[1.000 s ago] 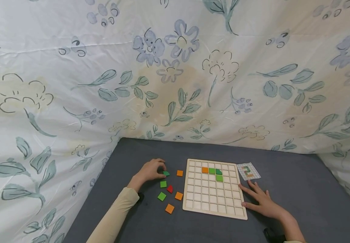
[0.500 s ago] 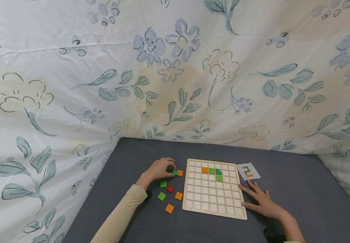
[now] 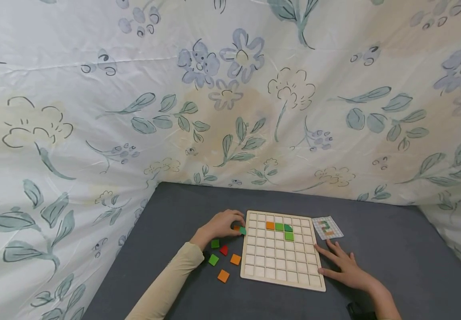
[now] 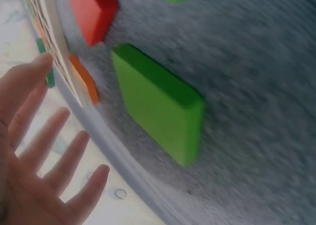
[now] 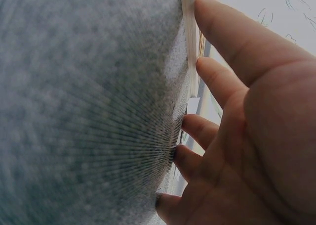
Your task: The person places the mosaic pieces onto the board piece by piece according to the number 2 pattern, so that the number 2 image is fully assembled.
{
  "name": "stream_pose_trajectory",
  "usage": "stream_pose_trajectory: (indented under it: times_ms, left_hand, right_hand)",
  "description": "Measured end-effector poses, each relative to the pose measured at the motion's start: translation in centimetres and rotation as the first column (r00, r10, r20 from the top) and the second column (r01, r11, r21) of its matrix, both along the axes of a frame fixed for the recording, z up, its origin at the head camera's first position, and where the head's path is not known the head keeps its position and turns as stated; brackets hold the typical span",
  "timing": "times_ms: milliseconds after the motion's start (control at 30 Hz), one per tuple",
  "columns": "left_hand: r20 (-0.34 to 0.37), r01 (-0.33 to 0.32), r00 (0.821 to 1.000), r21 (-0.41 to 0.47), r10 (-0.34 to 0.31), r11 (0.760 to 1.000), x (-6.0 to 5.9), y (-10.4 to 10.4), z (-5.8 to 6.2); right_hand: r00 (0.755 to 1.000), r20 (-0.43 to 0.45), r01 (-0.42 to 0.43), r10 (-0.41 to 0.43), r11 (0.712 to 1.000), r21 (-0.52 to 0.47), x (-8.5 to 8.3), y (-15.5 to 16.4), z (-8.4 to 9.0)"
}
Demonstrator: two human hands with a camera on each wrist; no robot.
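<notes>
Head view shows the left hand (image 3: 219,224) pinching a small green square tile (image 3: 242,230) at the pale wooden grid board's (image 3: 280,284) left edge; right wrist view alone shows the flat, relaxed right hand's (image 5: 247,136) thumb touching that board.

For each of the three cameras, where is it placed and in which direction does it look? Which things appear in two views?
Head: worn on the head, looks forward and down at the wooden grid board, both arms in view.
Left wrist: low above the grey table, faces loose tiles, the green tile nearest; left hand shows.
Right wrist: at table level, faces the board's edge; right hand fills it.
Shared: board and table appear in all three views.
</notes>
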State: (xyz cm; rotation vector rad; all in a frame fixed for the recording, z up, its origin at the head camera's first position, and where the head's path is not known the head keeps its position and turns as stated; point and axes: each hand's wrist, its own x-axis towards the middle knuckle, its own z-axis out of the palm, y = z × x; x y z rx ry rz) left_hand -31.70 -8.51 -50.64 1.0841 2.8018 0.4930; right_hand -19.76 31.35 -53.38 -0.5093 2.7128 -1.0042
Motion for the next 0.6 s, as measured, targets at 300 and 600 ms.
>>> stream_pose_trajectory:
  times_ms: [300,600]
  left_hand:
    - [0.022,0.082,0.996,-0.011,-0.082,0.997,-0.2,1.8,0.2]
    - [0.031,0.166,0.986,-0.005,-0.166,0.986,-0.3,3.8,0.4]
  right_hand:
    - [1.0,-0.001,-0.001,0.001,1.0,-0.006,0.0,0.0,0.1]
    - [1.0,0.001,-0.006,0.006,1.0,-0.004,0.0,0.0,0.1]
